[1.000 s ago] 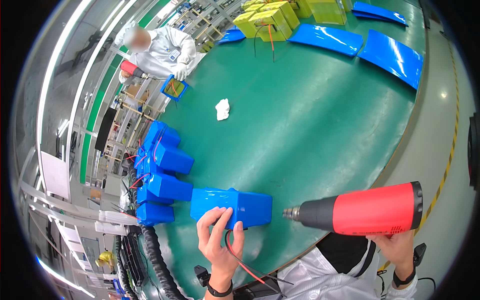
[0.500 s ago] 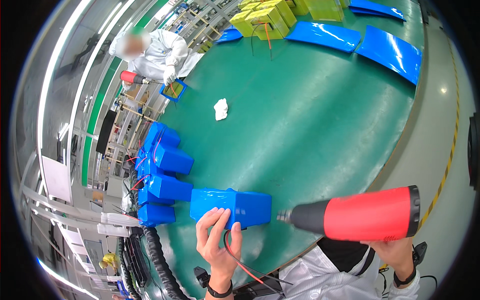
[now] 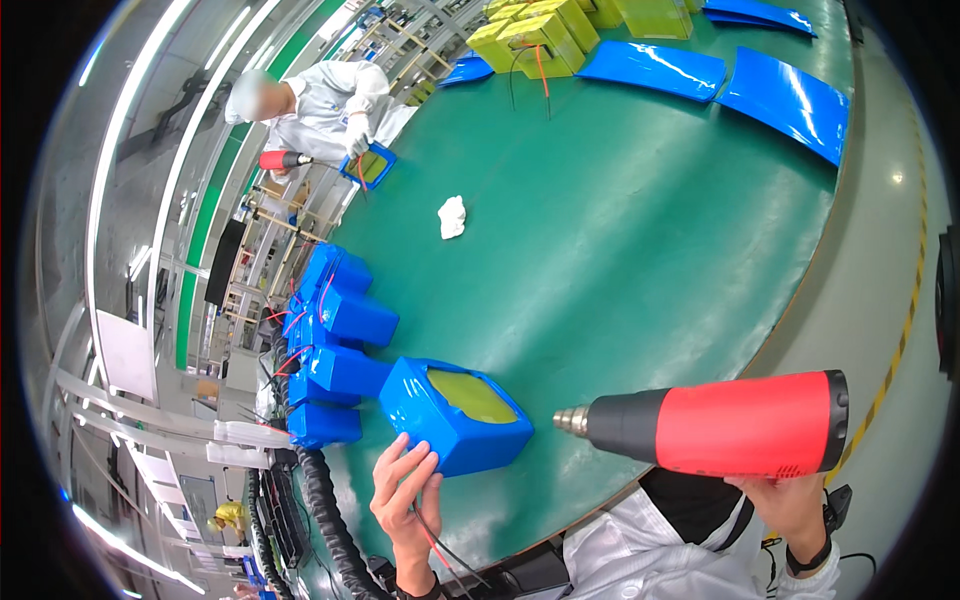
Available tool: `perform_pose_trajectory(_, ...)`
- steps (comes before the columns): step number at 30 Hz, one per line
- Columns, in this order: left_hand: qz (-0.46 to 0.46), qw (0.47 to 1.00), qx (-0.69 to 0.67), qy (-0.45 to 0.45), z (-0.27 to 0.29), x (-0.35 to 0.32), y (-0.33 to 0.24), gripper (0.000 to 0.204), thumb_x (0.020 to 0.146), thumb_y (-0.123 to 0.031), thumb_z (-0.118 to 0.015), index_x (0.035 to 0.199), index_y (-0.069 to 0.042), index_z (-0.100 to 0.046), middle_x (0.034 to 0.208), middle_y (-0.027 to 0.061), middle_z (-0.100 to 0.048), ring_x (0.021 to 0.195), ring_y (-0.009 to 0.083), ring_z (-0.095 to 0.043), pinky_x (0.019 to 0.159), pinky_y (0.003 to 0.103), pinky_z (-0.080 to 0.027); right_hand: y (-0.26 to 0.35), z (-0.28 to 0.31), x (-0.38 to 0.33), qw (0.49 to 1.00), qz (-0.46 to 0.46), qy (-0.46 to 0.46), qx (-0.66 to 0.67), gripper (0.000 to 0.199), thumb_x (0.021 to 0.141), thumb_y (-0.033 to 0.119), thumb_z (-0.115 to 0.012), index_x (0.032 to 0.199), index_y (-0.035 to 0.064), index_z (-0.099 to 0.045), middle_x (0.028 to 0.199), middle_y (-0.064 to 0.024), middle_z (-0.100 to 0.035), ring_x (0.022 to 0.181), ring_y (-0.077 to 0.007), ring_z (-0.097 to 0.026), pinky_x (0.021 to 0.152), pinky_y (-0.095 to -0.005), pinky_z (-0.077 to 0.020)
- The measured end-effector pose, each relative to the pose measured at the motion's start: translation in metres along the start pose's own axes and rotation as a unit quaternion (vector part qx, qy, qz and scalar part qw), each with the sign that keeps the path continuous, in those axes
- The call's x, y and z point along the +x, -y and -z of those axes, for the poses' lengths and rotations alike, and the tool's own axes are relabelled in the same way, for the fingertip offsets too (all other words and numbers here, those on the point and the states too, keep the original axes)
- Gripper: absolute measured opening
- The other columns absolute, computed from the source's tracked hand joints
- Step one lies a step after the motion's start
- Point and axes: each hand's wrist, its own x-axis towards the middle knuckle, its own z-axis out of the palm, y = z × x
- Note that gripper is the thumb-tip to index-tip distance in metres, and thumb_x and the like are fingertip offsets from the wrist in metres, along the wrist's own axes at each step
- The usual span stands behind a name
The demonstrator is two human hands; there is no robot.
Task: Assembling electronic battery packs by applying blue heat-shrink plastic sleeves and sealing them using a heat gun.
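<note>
A battery pack point(image 3: 478, 444) in glossy blue wrap sits tilted on the green table, with an oval gap in the wrap baring its yellow-green face. At its near left corner, my left hand point(image 3: 408, 500) grips the pack between fingers and thumb. Red and black leads point(image 3: 436, 545) run down past that palm. My right hand point(image 3: 785, 508) is closed on the handle of a red and black heat gun point(image 3: 745, 425), mostly hidden beneath its body. The gun's metal nozzle points left at the pack, a short gap away from it.
Several blue-wrapped packs point(image 3: 345, 318) cluster at the table's left edge, beside a black corrugated hose point(image 3: 325, 520). A white crumpled wad point(image 3: 452, 217) lies mid-table. Yellow-green packs point(image 3: 545, 40) and blue sleeves point(image 3: 785, 100) lie at the far end. A co-worker point(image 3: 330, 105) handles another pack and heat gun.
My left hand has turned and tipped the pack, bringing its bare yellow-green face into view. The heat gun stays nearly in place. The view has shifted slightly.
</note>
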Motion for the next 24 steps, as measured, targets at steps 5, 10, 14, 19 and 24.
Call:
perform_pose_trajectory(5,0.019,0.999,0.024,-0.009,0.016,-0.018,0.040,0.016,0.088,0.003,-0.072,0.101,-0.002,-0.079,0.115,0.0156,-0.075,0.126,0.0404,-0.064,0.108,0.049,-0.049,0.008,-0.008,0.006,0.993,-0.077,0.006,0.092,0.046,0.076,0.018,-0.094,0.111,-0.0001,-0.071,0.100,-0.0095,-0.076,0.089,-0.0236,-0.074,0.080,-0.0348,-0.0583)
perform_pose_trajectory(10,0.060,0.997,0.018,-0.047,0.015,-0.024,0.060,0.015,0.091,0.004,-0.070,0.103,-0.001,-0.076,0.119,0.0161,-0.074,0.127,0.0370,-0.064,0.107,0.045,-0.049,0.026,-0.018,0.030,0.994,-0.024,0.095,0.054,0.042,0.076,0.016,-0.093,0.109,0.0019,-0.072,0.102,-0.0089,-0.075,0.090,-0.0232,-0.074,0.081,-0.0354,-0.0577)
perform_pose_trajectory(14,0.062,0.997,0.018,-0.043,0.015,-0.021,0.046,0.017,0.094,0.001,-0.065,0.108,0.000,-0.074,0.122,0.0158,-0.071,0.124,0.0351,-0.064,0.106,0.043,-0.049,0.035,-0.023,0.037,0.989,0.070,0.108,-0.079,0.038,0.075,0.013,-0.093,0.106,0.0024,-0.073,0.100,-0.0084,-0.075,0.089,-0.0242,-0.073,0.081,-0.0361,-0.0575)
perform_pose_trajectory(19,0.122,0.990,-0.033,-0.060,0.009,-0.006,0.016,0.032,0.095,-0.018,-0.070,0.121,0.000,-0.072,0.130,0.0194,-0.062,0.120,0.0340,-0.060,0.104,0.044,-0.048,0.031,-0.033,0.038,0.989,0.074,0.087,-0.094,0.040,0.073,0.013,-0.094,0.105,0.0020,-0.073,0.101,-0.0098,-0.075,0.090,-0.0252,-0.073,0.082,-0.0363,-0.0575)
perform_pose_trajectory(24,0.140,0.989,-0.014,-0.035,0.006,-0.001,0.014,0.031,0.096,-0.015,-0.067,0.122,0.000,-0.071,0.129,0.0190,-0.064,0.119,0.0336,-0.061,0.101,0.042,-0.049,0.025,-0.038,0.043,0.996,0.053,0.069,0.027,0.044,0.076,0.018,-0.094,0.110,0.0018,-0.071,0.101,-0.0096,-0.076,0.083,-0.0270,-0.073,0.075,-0.0364,-0.0570)
